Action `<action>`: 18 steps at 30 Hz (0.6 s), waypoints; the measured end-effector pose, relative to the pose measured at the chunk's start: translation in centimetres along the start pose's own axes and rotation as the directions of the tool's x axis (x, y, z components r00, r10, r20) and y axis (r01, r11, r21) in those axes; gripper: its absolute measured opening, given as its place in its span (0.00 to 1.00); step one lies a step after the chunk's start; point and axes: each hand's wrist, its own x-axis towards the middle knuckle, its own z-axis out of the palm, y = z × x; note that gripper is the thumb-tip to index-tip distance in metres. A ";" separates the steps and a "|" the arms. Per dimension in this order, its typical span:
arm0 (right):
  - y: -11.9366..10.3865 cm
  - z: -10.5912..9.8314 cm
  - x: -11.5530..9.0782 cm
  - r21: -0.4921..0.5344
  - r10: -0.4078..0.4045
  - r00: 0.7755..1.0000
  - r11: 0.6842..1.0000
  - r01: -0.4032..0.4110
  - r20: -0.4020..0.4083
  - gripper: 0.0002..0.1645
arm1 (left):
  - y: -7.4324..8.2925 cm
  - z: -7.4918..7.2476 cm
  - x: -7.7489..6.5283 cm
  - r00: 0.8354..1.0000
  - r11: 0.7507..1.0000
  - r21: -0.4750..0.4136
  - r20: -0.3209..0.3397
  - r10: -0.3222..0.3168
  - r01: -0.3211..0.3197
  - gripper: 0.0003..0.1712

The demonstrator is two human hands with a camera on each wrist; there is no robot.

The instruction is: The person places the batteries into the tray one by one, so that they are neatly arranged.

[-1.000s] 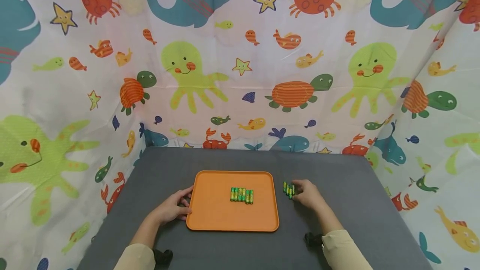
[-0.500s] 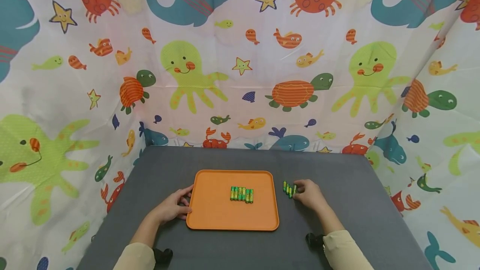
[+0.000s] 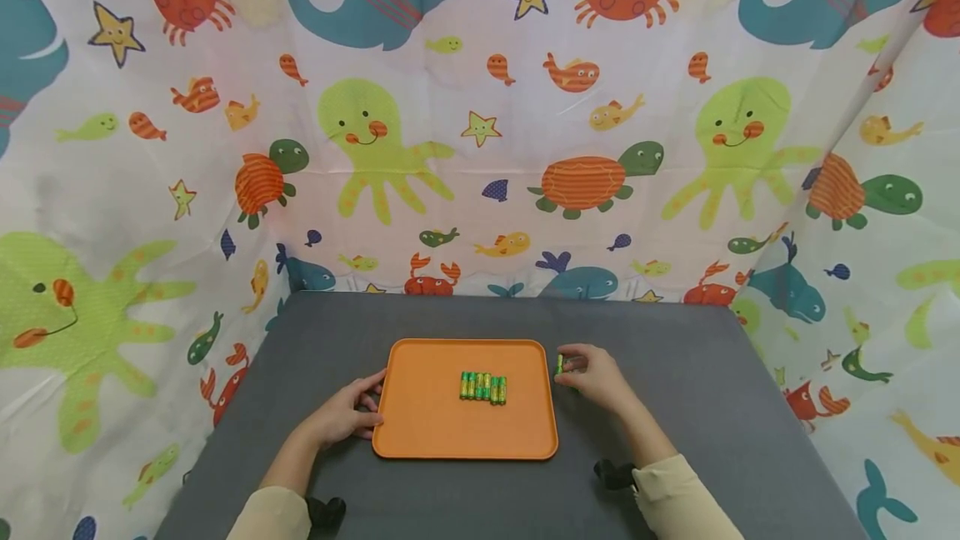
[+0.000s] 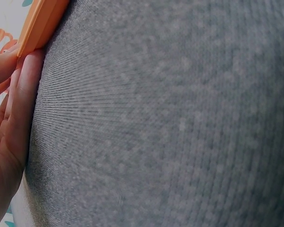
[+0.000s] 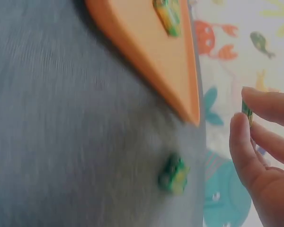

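Note:
An orange tray [image 3: 427, 427] lies on the grey table in the head view. On it several green and yellow batteries [image 3: 483, 387] stand side by side in a row. My left hand [image 3: 343, 417] holds the tray's left edge, thumb on the rim and fingers beneath, as the left wrist view shows. Just off the tray's right edge, my right hand [image 3: 600, 379] pinches one battery [image 3: 559, 363] between thumb and fingers, raised above the table. Blurred loose batteries [image 5: 174, 174] sit on the table in the right wrist view; the right hand hides them from the head view.
The grey tabletop [image 3: 465, 498] surrounds the tray. A white curtain [image 3: 480, 182] printed with sea animals hangs behind it and at both sides. A dark wrist device [image 3: 615, 474] sits near the right sleeve, and another dark device [image 3: 326, 512] near the left.
The right hand has picked up a battery from the small group right of the tray and moved it left, to the tray's right edge. The left hand keeps its hold on the tray.

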 end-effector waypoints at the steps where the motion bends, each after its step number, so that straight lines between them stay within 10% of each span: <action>1: -0.4 0.4 0.0 0.006 -0.004 1.000 1.000 0.004 0.006 0.30 | 0.0 0.0 0.0 1.000 1.000 -0.003 -0.001 -0.002 0.002 0.52; 18: -2.3 7.3 0.2 -0.096 -0.110 0.971 0.986 0.133 0.212 0.30 | -0.2 -0.1 0.0 1.000 1.000 -0.007 0.010 0.011 -0.011 0.52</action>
